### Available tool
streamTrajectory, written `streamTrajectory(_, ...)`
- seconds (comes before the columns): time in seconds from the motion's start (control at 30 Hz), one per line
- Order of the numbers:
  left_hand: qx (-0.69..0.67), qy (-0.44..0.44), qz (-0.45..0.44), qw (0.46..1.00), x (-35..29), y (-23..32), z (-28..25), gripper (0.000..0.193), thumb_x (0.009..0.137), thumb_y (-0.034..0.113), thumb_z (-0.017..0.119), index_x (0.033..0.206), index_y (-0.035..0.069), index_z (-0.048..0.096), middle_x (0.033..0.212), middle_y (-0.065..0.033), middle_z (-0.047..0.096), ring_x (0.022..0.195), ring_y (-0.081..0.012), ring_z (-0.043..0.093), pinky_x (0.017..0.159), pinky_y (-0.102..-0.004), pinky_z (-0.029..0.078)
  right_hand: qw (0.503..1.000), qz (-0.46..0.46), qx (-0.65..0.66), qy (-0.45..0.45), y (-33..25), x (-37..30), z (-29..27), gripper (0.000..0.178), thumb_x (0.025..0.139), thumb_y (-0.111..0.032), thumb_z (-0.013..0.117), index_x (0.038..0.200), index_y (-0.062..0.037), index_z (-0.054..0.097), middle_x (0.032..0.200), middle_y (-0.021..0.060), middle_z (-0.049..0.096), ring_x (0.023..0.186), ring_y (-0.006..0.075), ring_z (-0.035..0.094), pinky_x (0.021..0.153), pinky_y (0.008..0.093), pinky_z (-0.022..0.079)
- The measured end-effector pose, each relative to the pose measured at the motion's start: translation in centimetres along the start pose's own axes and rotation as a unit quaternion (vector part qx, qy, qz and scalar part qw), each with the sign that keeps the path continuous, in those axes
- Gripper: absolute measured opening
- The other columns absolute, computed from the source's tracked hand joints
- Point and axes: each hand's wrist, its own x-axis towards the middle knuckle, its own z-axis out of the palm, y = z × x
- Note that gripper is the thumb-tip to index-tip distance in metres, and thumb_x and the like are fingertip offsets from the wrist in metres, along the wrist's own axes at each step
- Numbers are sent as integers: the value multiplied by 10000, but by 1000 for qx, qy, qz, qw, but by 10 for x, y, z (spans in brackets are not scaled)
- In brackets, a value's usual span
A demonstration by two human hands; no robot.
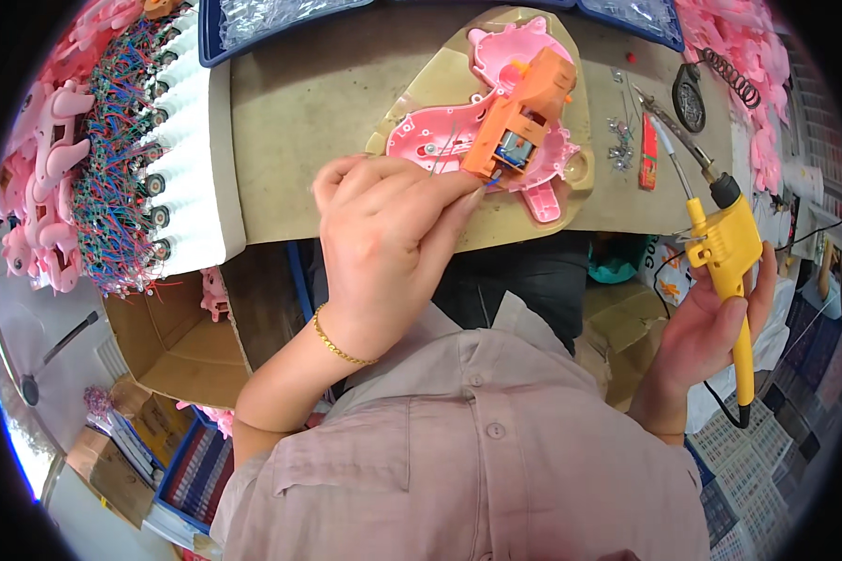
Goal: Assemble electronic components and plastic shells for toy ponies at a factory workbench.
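The orange unit (543,86) sits in an open pink shell (430,126), near the middle of the surface's (299,122) near edge. Its long axis runs slantwise: 1 end points toward the near edge and slightly left, the other toward the far edge and right. The shell rests hollow side up in a tan holder (444,77). The left hand (384,215) has thumb and forefinger brought together at the unit's near end; whether they pinch the unit or a wire, I cannot tell.

To the right, small metal pieces (619,140) lie beside a red stick (648,154). The right hand (720,313) grips a yellow soldering iron (734,243), its 2 slim rods pointing to the far left. A white foam block (196,168) lines the left edge; blue trays (211,33) line the far edge.
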Motion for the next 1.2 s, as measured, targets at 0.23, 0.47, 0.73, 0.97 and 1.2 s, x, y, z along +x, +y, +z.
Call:
streamTrajectory(0.23, 20, 7, -14, 1000, -1, 1, 0, 107, 749, 130, 734, 849, 130, 695, 663, 15, 611, 724, -133, 589, 845, -364, 383, 999, 20, 3, 31, -9, -10, 6, 782, 847, -466, 625, 1370, 28, 316, 1156, 174, 571, 984, 236, 605, 752, 313, 534)
streamTrajectory(0.47, 51, 0, 14, 999, 2, 6, -6, 126, 736, 127, 739, 850, 131, 686, 668, 27, 610, 740, -158, 583, 836, -354, 365, 999, 44, 13, 18, -9, -14, 4, 807, 820, -473, 659, 1368, 17, 325, 1209, 188, 548, 1061, 264, 588, 813, 371, 547)
streamTrajectory(0.73, 20, 31, 15, 999, -1, -1, 7, 121, 706, 116, 746, 806, 118, 677, 631, 29, 584, 724, -171, 562, 774, -334, 353, 997, 27, 34, -63, -5, -19, -3, 729, 902, -412, 548, 1383, 68, 284, 1250, 223, 498, 1153, 308, 526, 967, 424, 440)
streamTrajectory(0.97, 26, 26, 18, 999, 0, -1, 2, 96, 734, 106, 734, 820, 99, 692, 639, 13, 591, 717, -160, 558, 772, -318, 365, 997, 23, 28, -64, -2, -18, -5, 729, 899, -418, 553, 1381, 64, 292, 1245, 216, 503, 1119, 294, 546, 930, 405, 461)
streamTrajectory(1.2, 29, 29, 20, 999, -1, 3, 1, 122, 713, 120, 753, 816, 119, 689, 655, 17, 595, 706, -159, 557, 764, -329, 358, 995, 41, 33, -79, -2, -20, -5, 731, 896, -429, 554, 1378, 56, 298, 1239, 219, 516, 1106, 282, 556, 912, 385, 471)
